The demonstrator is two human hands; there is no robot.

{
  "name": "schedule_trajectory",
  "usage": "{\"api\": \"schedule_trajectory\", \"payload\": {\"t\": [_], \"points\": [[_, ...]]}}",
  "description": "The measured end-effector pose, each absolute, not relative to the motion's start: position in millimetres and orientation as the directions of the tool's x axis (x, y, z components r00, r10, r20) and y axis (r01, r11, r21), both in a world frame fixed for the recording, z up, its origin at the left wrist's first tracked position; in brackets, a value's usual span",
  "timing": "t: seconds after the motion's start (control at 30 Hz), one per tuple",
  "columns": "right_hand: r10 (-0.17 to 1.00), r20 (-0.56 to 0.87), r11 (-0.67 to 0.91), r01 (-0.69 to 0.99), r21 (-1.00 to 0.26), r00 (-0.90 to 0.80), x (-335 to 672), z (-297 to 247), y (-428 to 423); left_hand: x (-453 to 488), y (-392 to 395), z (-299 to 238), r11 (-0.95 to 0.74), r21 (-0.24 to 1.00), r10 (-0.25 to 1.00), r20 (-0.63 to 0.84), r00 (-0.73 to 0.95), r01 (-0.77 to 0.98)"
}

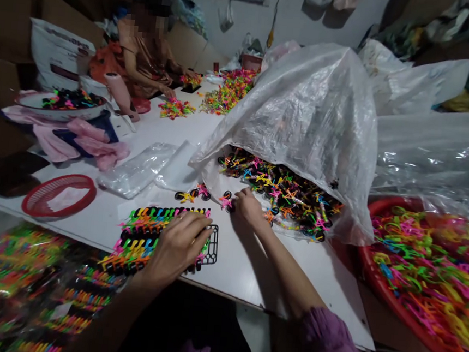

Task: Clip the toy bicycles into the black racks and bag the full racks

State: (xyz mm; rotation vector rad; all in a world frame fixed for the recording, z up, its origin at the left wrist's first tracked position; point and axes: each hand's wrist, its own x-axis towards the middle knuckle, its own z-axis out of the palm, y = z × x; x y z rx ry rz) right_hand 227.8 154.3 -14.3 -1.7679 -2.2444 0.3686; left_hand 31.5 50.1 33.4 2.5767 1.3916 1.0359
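Observation:
My left hand (177, 245) lies over a black plastic grid tray (212, 244) at the table's front edge. Its fingers are bent close together, and what they grip is hidden beneath them. Rows of small colourful toy bicycles (140, 244) with black wheels stand in the tray, left of the hand. My right hand (250, 207) is at the mouth of a big clear plastic bag (306, 105), its fingers closed at the wheel of a pink toy bicycle (226, 201). Many more toy bicycles (282, 191) spill from the bag. Two loose bicycles (192, 194) lie left of the pink one.
A red basket (88, 199) and flat clear bags (140, 168) lie at left. A red tub (374, 265) of colourful plastic parts stands at right. Packed bundles (16, 277) fill the lower left. Across the table (173, 129), a person (142, 58) handles small parts near a heap (227, 93).

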Motion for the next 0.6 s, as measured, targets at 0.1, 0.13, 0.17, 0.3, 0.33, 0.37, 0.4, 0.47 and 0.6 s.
{"api": "schedule_trajectory", "payload": {"t": [0.1, 0.13, 0.17, 0.3, 0.33, 0.37, 0.4, 0.47, 0.6], "points": [[0.975, 0.025, 0.217, 0.926, -0.31, -0.22, 225.0, -15.5, 165.1, 38.8, 74.1, 26.4, -0.567, 0.279, 0.801, 0.405, 0.44, 0.775], [0.98, 0.035, 0.194, 0.912, -0.362, -0.195, 225.4, -17.4, 161.8, 39.7, 79.0, 21.4, -0.566, 0.271, 0.809, 0.362, 0.463, 0.778], [0.986, 0.037, 0.159, 0.88, -0.447, -0.16, 226.6, -19.7, 155.7, 39.9, 82.0, 16.2, -0.564, 0.27, 0.815, 0.336, 0.473, 0.78], [0.998, -0.036, -0.004, 0.514, -0.858, -0.053, 227.4, -29.5, 118.0, 37.3, 82.2, 5.1, -0.546, 0.275, 0.829, 0.316, 0.461, 0.792], [0.998, -0.042, -0.016, 0.404, -0.915, -0.055, 223.9, -32.4, 108.4, 36.9, 81.5, 5.3, -0.545, 0.278, 0.83, 0.315, 0.461, 0.791], [0.997, -0.041, -0.017, 0.315, -0.949, -0.07, 219.0, -35.5, 99.8, 36.7, 80.9, 6.3, -0.544, 0.283, 0.831, 0.314, 0.459, 0.79], [0.995, -0.049, -0.026, 0.248, -0.968, -0.088, 212.9, -38.6, 92.7, 36.8, 80.5, 7.6, -0.542, 0.291, 0.832, 0.315, 0.456, 0.788], [0.988, -0.097, -0.077, 0.161, -0.984, -0.117, 200.0, -44.5, 83.9, 37.4, 80.2, 10.3, -0.537, 0.31, 0.837, 0.314, 0.449, 0.785], [0.993, -0.073, -0.059, 0.151, -0.987, -0.09, 182.5, -52.0, 84.7, 38.5, 80.1, 13.3, -0.508, 0.343, 0.857, 0.297, 0.422, 0.79]]}}
